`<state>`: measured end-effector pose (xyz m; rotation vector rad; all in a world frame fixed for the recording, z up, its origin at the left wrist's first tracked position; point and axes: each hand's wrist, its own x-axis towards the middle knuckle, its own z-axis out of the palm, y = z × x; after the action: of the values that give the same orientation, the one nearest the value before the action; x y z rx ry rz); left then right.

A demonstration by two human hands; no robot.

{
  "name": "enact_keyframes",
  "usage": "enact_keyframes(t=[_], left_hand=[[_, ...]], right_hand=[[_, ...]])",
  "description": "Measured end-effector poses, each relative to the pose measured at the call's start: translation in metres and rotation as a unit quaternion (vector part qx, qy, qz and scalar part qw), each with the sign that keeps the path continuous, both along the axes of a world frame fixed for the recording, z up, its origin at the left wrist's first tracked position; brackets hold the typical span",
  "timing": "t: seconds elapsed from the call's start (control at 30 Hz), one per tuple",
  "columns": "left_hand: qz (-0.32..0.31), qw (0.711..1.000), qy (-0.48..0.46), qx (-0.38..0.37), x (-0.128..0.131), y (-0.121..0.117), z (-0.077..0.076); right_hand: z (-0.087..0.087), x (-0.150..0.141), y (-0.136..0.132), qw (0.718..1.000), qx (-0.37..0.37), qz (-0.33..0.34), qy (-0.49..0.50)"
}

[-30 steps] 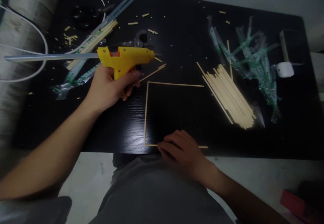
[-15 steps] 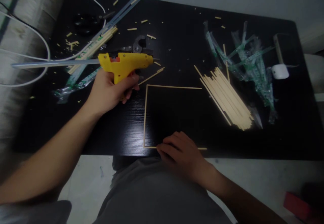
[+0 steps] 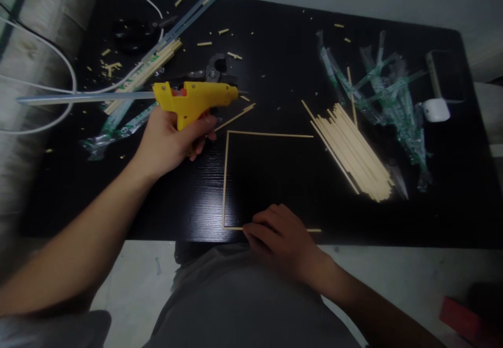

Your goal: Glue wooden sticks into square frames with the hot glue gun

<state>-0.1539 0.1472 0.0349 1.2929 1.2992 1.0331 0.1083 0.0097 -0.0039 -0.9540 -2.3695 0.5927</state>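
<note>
My left hand (image 3: 173, 138) is wrapped round the handle of a yellow hot glue gun (image 3: 196, 99), with a long clear glue stick (image 3: 86, 97) jutting from its back and the nozzle pointing right. Below and to the right, thin wooden sticks lie joined end to end as a three-sided frame: a top stick (image 3: 271, 134), a left stick (image 3: 225, 180) and a bottom stick (image 3: 314, 230). The right side is open. At the table's near edge, my right hand (image 3: 281, 235) has its fingers curled over the bottom stick, hiding its middle.
A bundle of wooden sticks (image 3: 353, 154) lies right of the frame. Crumpled plastic wrappers (image 3: 401, 96), a white case (image 3: 436, 110) and a phone (image 3: 448, 75) are beyond it. Pliers (image 3: 215, 69), scissors (image 3: 133, 34), wrapped sticks (image 3: 145, 75) and a white cable (image 3: 73, 70) occupy the left.
</note>
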Motion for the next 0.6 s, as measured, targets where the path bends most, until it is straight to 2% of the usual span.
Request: enact_keyframes(t=[0.6], left_hand=[[-0.002, 1.000, 0.008, 0.000, -0.0001, -0.0008, 0.0006]], right_hand=[[0.0051, -0.0019, 0.0008, 1.000, 0.016, 0.014, 0.002]])
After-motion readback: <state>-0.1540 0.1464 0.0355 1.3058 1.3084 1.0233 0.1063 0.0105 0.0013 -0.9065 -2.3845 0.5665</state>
